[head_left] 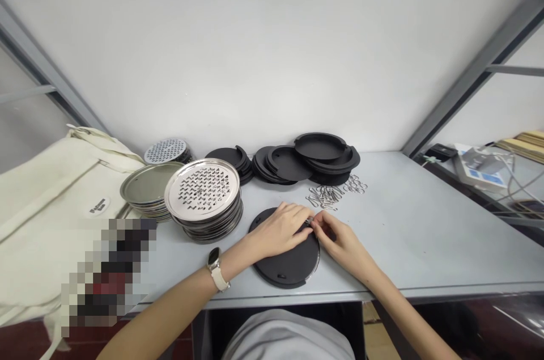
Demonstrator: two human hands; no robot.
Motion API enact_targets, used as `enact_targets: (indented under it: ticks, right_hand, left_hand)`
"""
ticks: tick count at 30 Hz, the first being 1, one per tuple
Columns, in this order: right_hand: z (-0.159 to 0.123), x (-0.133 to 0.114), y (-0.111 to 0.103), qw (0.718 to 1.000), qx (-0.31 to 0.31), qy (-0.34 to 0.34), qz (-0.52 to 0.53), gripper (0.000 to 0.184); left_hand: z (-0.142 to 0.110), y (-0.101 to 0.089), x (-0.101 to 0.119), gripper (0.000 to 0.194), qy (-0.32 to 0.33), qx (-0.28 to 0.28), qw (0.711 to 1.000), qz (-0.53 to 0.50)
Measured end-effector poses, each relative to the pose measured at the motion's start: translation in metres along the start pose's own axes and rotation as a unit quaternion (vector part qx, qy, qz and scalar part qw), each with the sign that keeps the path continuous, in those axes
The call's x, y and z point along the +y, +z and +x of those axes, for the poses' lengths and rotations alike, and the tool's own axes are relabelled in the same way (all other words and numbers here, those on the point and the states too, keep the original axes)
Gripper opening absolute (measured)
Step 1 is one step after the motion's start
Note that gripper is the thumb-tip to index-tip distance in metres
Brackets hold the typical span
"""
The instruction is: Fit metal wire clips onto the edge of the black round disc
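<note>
A round black disc (283,261) with small slots and a shiny edge at its right lies flat near the table's front. Across its upper part rests my left hand (283,228), a watch on the wrist, its fingers closed toward the disc's upper right edge. There the fingertips of my right hand (338,238) meet it in a pinch. Between the two hands shows a bit of shiny metal, a wire clip by its look, mostly hidden by fingers. Just behind lies a loose pile of metal wire clips (327,195).
Stacked perforated metal grater discs (208,190) stand left, beside plain metal discs (148,184). Black discs (229,159) and black round trays (321,147) line the wall. A cream cloth bag (55,201) fills the left. A cluttered shelf (522,173) is at right.
</note>
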State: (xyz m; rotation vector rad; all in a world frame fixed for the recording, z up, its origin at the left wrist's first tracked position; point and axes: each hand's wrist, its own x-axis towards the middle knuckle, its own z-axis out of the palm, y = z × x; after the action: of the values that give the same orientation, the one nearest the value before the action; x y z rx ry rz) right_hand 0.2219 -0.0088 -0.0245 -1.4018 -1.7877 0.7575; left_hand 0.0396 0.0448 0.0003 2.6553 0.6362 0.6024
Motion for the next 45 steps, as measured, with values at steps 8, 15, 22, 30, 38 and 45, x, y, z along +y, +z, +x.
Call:
enact_targets:
  ticks: [8, 15, 22, 30, 38, 45]
  right_hand:
    - [0.0010, -0.0035, -0.0001, 0.999, -0.005, -0.013, -0.042, 0.029]
    - [-0.0011, -0.0039, -0.0004, 0.999, -0.010, -0.003, -0.031, 0.029]
    - [0.0002, -0.0031, 0.0013, 0.999, 0.007, 0.000, -0.038, 0.026]
    - [-0.0004, -0.0024, 0.0011, 0.999, -0.019, -0.022, -0.045, 0.025]
    - [0.0003, -0.0016, -0.0016, 0.998, -0.042, -0.029, -0.044, 0.027]
    - [0.0002, 0.0004, -0.0011, 0.997, -0.046, -0.026, -0.050, 0.028]
  left_hand:
    - [-0.0009, 0.0034, -0.0042, 0.017, 0.003, -0.003, 1.000, 0.030]
    - [-0.0006, 0.0025, -0.0034, 0.017, 0.005, -0.008, 1.000, 0.027]
    - [-0.0002, 0.0002, -0.0013, 0.018, 0.012, 0.004, 1.000, 0.020]
    - [-0.0013, 0.0008, -0.0023, 0.018, 0.013, 0.007, 0.999, 0.036]
    - [-0.0005, 0.0006, -0.0030, 0.019, 0.012, -0.002, 1.000, 0.016]
    - [0.0001, 0.0006, -0.0043, 0.017, 0.000, -0.004, 1.000, -0.008]
